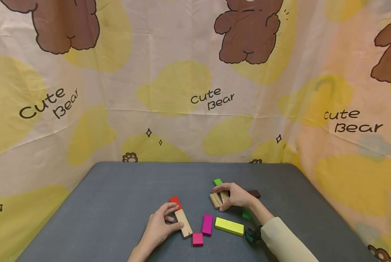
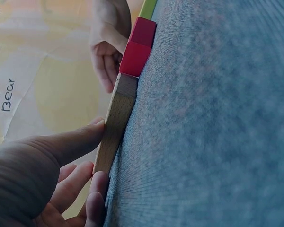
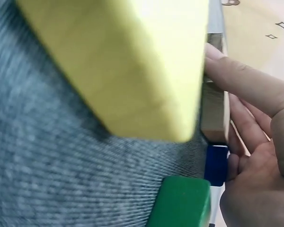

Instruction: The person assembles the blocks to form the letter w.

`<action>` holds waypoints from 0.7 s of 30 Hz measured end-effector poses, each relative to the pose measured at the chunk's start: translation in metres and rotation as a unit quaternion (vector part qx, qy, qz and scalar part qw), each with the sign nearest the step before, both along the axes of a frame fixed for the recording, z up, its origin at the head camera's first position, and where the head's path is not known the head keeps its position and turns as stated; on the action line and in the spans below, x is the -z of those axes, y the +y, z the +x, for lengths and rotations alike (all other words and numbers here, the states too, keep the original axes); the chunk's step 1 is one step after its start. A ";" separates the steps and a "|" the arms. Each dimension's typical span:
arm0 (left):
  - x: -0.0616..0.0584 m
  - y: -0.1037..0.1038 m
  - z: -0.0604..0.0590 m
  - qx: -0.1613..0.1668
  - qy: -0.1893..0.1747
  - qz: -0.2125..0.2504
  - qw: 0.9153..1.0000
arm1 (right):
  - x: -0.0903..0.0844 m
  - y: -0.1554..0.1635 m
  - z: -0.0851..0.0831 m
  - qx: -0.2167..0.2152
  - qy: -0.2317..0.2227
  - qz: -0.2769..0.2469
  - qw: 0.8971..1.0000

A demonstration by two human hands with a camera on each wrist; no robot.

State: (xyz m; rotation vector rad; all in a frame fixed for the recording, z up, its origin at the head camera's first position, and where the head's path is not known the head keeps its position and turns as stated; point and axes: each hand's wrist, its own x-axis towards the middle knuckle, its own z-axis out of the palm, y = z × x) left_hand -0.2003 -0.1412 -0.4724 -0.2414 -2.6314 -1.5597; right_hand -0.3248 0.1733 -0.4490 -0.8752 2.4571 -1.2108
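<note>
My left hand (image 1: 175, 217) grips a long plain wooden block (image 1: 185, 225) lying flat on the grey table (image 1: 116, 196), thumb on one long side and fingers on the other. A red block (image 1: 174, 200) butts against its far end. In the left wrist view the thumb (image 2: 71, 142) presses the wooden block (image 2: 116, 118), with the red block (image 2: 135, 57) beyond it. My right hand (image 1: 219, 199) pinches a short pair of plain wooden blocks (image 1: 214, 201) between forefinger and thumb. In the right wrist view the thumb (image 3: 246, 80) lies on that wood (image 3: 214, 111).
Loose blocks lie between and around the hands: a magenta one (image 1: 207, 224), a small pink-red one (image 1: 197, 239), a long yellow-green one (image 1: 229, 226), green ones (image 1: 218, 181) (image 1: 246, 214) and a dark brown one (image 1: 255, 193). A printed cloth backdrop (image 1: 195, 98) rises behind the table.
</note>
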 end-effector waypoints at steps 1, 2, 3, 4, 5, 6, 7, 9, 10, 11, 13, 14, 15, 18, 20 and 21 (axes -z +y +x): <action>0.000 0.000 0.000 -0.001 0.000 -0.001 1.000 | 0.001 0.000 -0.001 0.003 0.000 0.001 1.000; 0.000 0.000 0.000 -0.001 0.000 -0.001 1.000 | 0.001 0.000 -0.001 0.006 0.001 0.001 1.000; 0.000 0.000 0.001 -0.001 0.000 -0.001 1.000 | 0.002 0.000 -0.002 0.010 0.002 0.002 1.000; 0.000 0.000 0.001 -0.001 -0.001 0.000 1.000 | 0.002 0.000 -0.002 0.013 0.002 0.002 1.000; 0.000 0.000 0.001 -0.001 -0.002 0.001 1.000 | 0.002 -0.001 -0.002 0.015 0.003 0.001 1.000; -0.001 0.000 0.001 -0.001 -0.003 0.001 1.000 | 0.003 -0.001 -0.002 0.018 0.004 0.002 1.000; -0.001 0.000 0.002 -0.001 -0.005 0.001 1.000 | 0.003 -0.001 -0.002 0.020 0.003 0.001 1.000; -0.001 0.000 0.002 0.000 -0.007 0.002 1.000 | 0.003 -0.002 -0.002 0.023 0.002 0.002 1.000; -0.001 0.000 0.002 0.000 -0.008 0.002 1.000 | 0.003 -0.002 -0.002 0.023 0.001 0.002 1.000; -0.001 0.000 0.002 -0.001 -0.007 0.001 1.000 | 0.003 -0.002 -0.002 0.025 -0.001 0.002 1.000; -0.001 0.000 0.003 -0.002 -0.007 0.000 1.000 | 0.003 -0.003 -0.003 0.028 -0.006 0.002 1.000; -0.001 0.000 0.003 -0.002 -0.006 -0.001 1.000 | 0.003 -0.003 -0.003 0.029 -0.008 0.003 1.000; -0.001 0.000 0.003 -0.003 -0.005 -0.002 1.000 | 0.003 -0.004 -0.004 0.030 -0.010 0.004 0.999; -0.001 0.000 0.002 -0.003 -0.004 -0.001 1.000 | 0.004 -0.004 -0.005 0.037 -0.019 0.003 0.999; -0.001 0.000 0.002 -0.001 -0.004 0.001 1.000 | 0.004 -0.004 -0.005 0.042 -0.026 0.003 0.999; 0.000 0.000 0.002 0.000 -0.005 0.002 1.000 | 0.005 -0.004 -0.006 0.043 -0.028 0.003 0.999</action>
